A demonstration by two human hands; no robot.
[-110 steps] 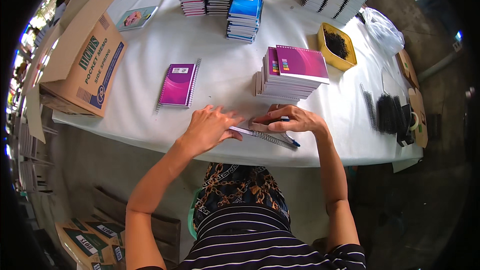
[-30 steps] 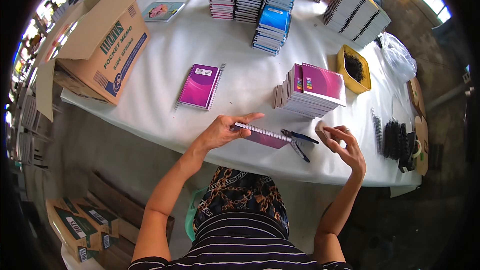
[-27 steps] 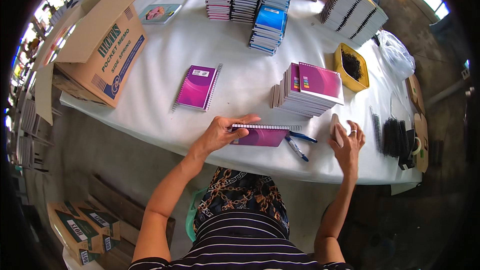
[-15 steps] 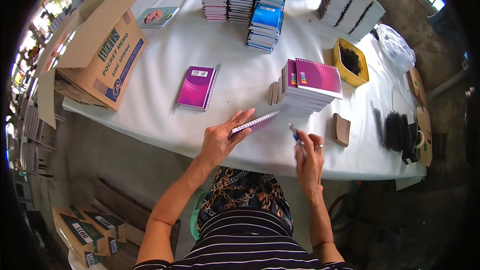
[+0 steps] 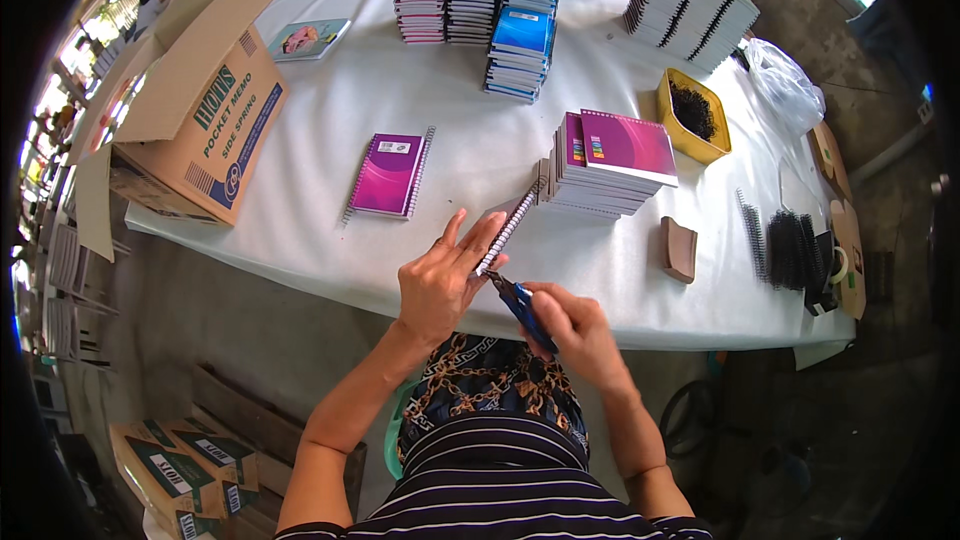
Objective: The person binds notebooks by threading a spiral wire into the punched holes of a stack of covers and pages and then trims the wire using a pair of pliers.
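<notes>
My left hand (image 5: 440,275) is closed on a spiral notebook (image 5: 511,227), held on edge with its wire binding facing up and its far end beside the stack. In my right hand (image 5: 580,332) are blue-handled pliers (image 5: 524,309); their jaws touch the near end of the wire coil. A purple spiral notebook (image 5: 388,176) lies flat on the table to the left, its coil jutting past both ends. To the right stands a stack of purple notebooks (image 5: 625,155). Near that stack sits a small brown block (image 5: 679,249).
An open cardboard box (image 5: 205,130) stands at the left. Blue notebooks (image 5: 524,35) and other stacks line the back. At the right are a yellow tub (image 5: 711,145) of black pieces, a plastic bag (image 5: 785,85) and black coils (image 5: 790,248). Table edge (image 5: 330,292) runs nearest me.
My right hand has moved left and brought the pliers up to the near end of the coil. The notebook in my left hand has turned to a steeper angle.
</notes>
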